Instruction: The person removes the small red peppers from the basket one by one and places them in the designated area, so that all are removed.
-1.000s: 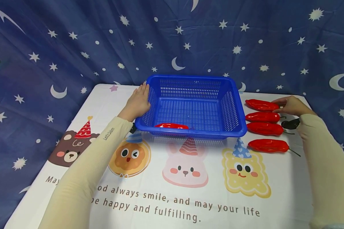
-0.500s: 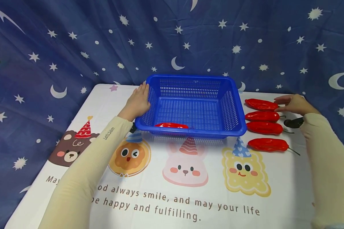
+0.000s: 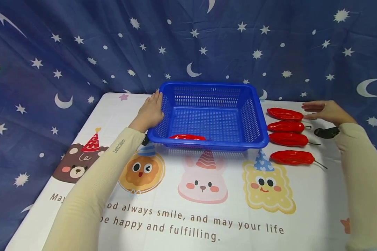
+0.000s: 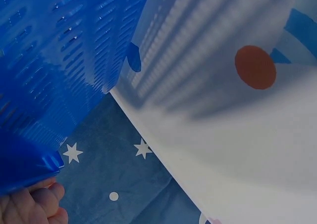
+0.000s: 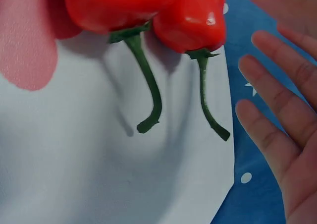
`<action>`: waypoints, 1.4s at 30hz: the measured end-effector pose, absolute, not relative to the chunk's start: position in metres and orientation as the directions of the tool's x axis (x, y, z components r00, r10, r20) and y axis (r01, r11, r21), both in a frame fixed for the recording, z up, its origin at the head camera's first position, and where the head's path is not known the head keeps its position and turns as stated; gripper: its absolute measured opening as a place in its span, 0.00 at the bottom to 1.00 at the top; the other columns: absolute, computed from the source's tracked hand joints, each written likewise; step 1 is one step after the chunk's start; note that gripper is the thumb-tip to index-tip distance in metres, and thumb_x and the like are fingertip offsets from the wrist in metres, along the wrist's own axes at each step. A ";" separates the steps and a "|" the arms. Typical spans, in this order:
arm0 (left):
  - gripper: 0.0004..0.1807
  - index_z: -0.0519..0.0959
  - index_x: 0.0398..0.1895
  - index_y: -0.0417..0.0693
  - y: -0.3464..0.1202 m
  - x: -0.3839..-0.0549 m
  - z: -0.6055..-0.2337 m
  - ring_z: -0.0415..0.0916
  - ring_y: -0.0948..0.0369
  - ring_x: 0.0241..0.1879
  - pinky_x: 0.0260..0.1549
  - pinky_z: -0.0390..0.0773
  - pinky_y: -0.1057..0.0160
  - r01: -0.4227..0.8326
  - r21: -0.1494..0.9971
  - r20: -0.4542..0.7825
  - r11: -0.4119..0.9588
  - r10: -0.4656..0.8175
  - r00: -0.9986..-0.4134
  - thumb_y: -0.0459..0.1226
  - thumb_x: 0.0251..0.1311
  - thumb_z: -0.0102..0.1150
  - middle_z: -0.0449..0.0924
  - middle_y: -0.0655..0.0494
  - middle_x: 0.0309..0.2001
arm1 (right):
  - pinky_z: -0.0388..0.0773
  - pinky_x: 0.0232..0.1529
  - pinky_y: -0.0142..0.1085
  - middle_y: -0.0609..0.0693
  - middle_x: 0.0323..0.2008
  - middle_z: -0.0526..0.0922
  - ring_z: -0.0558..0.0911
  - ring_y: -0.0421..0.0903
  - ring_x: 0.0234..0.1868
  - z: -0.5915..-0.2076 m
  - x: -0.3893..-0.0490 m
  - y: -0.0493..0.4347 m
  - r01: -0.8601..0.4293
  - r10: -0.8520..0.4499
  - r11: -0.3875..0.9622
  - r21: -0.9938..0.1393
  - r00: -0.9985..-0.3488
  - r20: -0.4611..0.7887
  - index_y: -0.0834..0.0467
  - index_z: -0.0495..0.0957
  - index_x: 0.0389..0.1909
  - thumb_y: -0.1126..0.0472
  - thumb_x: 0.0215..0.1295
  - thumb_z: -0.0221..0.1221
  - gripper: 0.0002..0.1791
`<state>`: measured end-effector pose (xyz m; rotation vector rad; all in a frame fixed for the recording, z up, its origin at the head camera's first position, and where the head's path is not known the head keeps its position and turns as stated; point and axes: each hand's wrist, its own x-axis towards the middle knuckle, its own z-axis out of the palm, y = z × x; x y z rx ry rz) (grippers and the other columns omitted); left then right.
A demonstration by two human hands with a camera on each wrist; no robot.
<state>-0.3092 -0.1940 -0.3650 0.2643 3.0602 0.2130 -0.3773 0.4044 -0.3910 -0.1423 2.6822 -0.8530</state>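
Observation:
A blue plastic basket (image 3: 207, 143) stands at the back of the table, with one red chili pepper (image 3: 188, 137) lying inside by its near wall. My left hand (image 3: 149, 113) rests against the basket's left rim, its fingers straight in the head view; in the left wrist view only part of that hand (image 4: 37, 206) shows, beside the rim. Right of the basket, several red peppers (image 3: 285, 114) lie in a column, stems to the right. My right hand (image 3: 328, 112) is at the stem end of the farthest one. In the right wrist view its fingers (image 5: 270, 92) are extended and hold nothing.
A white cloth (image 3: 238, 230) printed with cartoon figures and lettering covers the table. Behind it hangs a dark blue curtain (image 3: 119, 55) with stars and moons. A black wrist camera (image 3: 326, 132) sits under the right wrist, near the pepper stems.
My right hand has drawn back slightly to the right from the farthest pepper, uncovering its stem end. The left hand and basket hold their places. The head view has shifted a little.

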 end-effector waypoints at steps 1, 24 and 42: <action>0.38 0.40 0.72 0.31 -0.194 -0.309 -0.365 0.37 0.44 0.74 0.73 0.40 0.49 0.165 0.145 -0.050 0.976 0.174 -0.983 0.35 0.62 0.39 0.37 0.35 0.74 | 0.67 0.59 0.57 0.25 0.46 0.77 0.67 0.12 0.32 -0.390 -0.377 0.405 0.010 -0.192 0.806 -0.592 -0.941 -0.277 0.63 0.59 0.68 0.48 0.55 0.65 0.44; 0.38 0.40 0.72 0.32 -0.193 -0.308 -0.364 0.36 0.45 0.75 0.73 0.39 0.49 0.148 0.165 -0.061 0.975 0.160 -0.985 0.36 0.62 0.40 0.36 0.36 0.74 | 0.76 0.38 0.18 0.20 0.42 0.76 0.78 0.20 0.41 -0.329 -0.374 0.373 -0.058 -0.350 0.690 -0.721 -0.899 -0.263 0.56 0.56 0.71 0.58 0.65 0.56 0.34; 0.38 0.40 0.72 0.32 -0.193 -0.308 -0.364 0.35 0.44 0.75 0.73 0.39 0.49 0.154 0.175 -0.060 0.973 0.166 -0.984 0.36 0.62 0.40 0.36 0.36 0.74 | 0.66 0.59 0.56 0.36 0.55 0.79 0.79 0.24 0.46 -0.290 -0.371 0.291 -0.233 -0.494 0.697 -0.678 -0.841 -0.219 0.53 0.61 0.68 0.57 0.60 0.61 0.35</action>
